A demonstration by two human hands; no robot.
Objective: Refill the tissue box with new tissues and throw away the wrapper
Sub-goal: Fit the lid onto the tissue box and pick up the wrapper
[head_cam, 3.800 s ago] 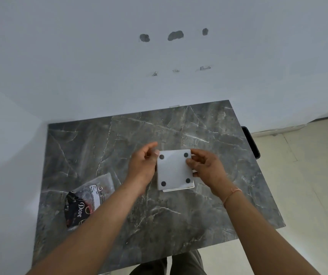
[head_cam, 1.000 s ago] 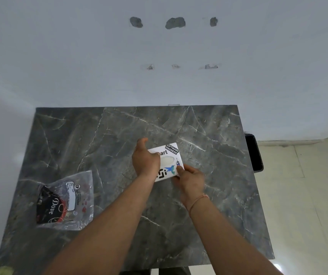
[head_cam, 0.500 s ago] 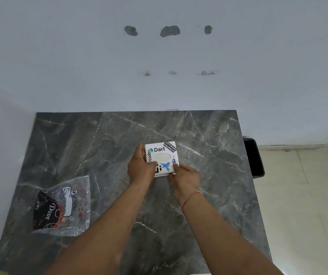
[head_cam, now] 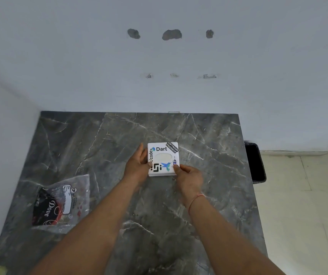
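Tissue box [head_cam: 162, 159] sits sticker-side up at mid-bench [head_cam: 208, 139], opening facing upward for access. Left hand [head_cam: 137, 167] braces its left edge; right hand [head_cam: 189, 176] fingers [head_cam: 176, 167] pinch the near right corner, steadying it. Wrapper [head_cam: 60, 203] lies well apart, near left, awaiting disposal.

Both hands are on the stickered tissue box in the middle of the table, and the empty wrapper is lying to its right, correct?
Not quite. In the head view both hands, left and right, do hold the tissue box mid-table, but the wrapper lies to its left, near the table's left edge.
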